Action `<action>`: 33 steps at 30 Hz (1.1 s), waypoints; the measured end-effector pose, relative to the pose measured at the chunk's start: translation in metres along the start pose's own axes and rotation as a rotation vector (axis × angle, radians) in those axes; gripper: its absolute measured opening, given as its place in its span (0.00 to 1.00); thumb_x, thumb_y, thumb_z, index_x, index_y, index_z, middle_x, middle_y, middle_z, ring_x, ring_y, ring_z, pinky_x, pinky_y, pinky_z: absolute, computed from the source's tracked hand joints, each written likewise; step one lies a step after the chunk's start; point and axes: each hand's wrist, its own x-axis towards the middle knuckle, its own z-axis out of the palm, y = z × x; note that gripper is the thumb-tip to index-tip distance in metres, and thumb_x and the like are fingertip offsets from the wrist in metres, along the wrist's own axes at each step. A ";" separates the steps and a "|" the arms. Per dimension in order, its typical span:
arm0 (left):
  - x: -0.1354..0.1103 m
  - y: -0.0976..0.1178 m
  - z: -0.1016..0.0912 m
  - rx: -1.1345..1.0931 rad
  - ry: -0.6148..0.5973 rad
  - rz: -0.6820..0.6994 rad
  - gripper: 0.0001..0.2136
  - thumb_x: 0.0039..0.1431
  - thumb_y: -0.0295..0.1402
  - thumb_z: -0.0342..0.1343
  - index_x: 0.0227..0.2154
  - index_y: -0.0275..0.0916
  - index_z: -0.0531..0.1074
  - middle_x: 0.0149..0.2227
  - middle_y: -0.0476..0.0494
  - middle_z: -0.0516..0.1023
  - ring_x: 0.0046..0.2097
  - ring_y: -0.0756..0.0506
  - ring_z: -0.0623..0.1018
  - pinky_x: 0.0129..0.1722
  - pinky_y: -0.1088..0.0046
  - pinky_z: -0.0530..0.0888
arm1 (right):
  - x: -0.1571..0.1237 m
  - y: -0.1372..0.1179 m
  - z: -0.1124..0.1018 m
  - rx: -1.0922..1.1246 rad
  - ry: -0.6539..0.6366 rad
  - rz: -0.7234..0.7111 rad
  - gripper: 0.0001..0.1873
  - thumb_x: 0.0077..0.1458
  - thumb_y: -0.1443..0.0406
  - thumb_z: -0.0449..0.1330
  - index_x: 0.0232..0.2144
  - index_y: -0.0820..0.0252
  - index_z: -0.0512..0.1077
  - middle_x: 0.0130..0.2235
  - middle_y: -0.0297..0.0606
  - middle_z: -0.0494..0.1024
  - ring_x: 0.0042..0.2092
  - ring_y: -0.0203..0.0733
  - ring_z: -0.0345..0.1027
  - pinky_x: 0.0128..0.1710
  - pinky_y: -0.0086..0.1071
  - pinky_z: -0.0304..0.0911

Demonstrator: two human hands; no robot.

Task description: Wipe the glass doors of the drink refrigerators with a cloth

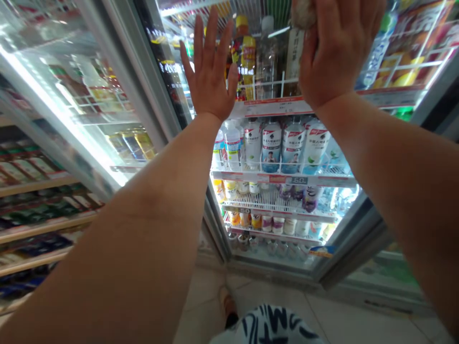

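Note:
My left hand is raised with its fingers spread, palm toward the cooler's glass door. Nothing is in it, and I cannot tell for sure whether it touches the glass. Higher up on the right, my right hand has a crumpled beige cloth under its thumb side; its fingertips run toward the top edge of the view. Behind both hands stand drink bottles, among them yellow-labelled ones and a clear bottle.
Lower shelves hold blue and white bottles and small cups. A metal door frame runs along the left, beside shelves of dark bottles. Below lies the tiled floor, with my shoe on it.

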 end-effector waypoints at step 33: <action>0.000 -0.002 0.001 -0.081 0.018 -0.033 0.29 0.70 0.38 0.44 0.72 0.50 0.56 0.75 0.61 0.49 0.76 0.43 0.46 0.76 0.51 0.37 | -0.012 -0.019 0.011 -0.027 -0.085 -0.011 0.34 0.66 0.58 0.44 0.73 0.54 0.55 0.73 0.30 0.52 0.75 0.53 0.44 0.75 0.56 0.39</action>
